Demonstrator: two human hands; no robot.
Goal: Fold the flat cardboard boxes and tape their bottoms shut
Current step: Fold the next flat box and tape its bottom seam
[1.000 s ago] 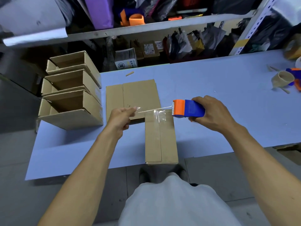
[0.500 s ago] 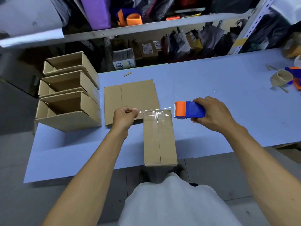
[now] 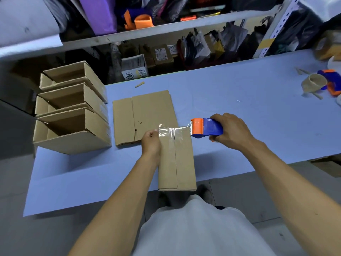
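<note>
Closest to the person, the folded box [image 3: 176, 161] stands on the near edge of the blue table [image 3: 258, 111], with its closed bottom flaps facing up and the seam between them running away from the person. The left hand [image 3: 151, 143] is at the far left corner of this box; its fingers are curled and pinch the free end of the clear tape [image 3: 172, 131]. From this pinch the tape stretches to the right across the far end of the box, over the seam, and reaches the orange mouth of the tape dispenser [image 3: 205, 128]. The right hand [image 3: 231, 132] grips the blue body of the dispenser, with the fingers wrapped around it, just to the right of the far right corner of the box. If the tape already sticks to the cardboard or only hangs above it, I cannot tell.

Just behind the left hand lies a stack of flat cardboard boxes [image 3: 144, 115], still unfolded. To the left of the pinch, well apart, three finished boxes [image 3: 72, 115] stand in a row with open tops. Far to the right of the dispenser, an empty tape core [image 3: 313, 85] and a second dispenser [image 3: 332, 81] lie on the table. Behind the table are shelves [image 3: 166, 32] full of packages.
</note>
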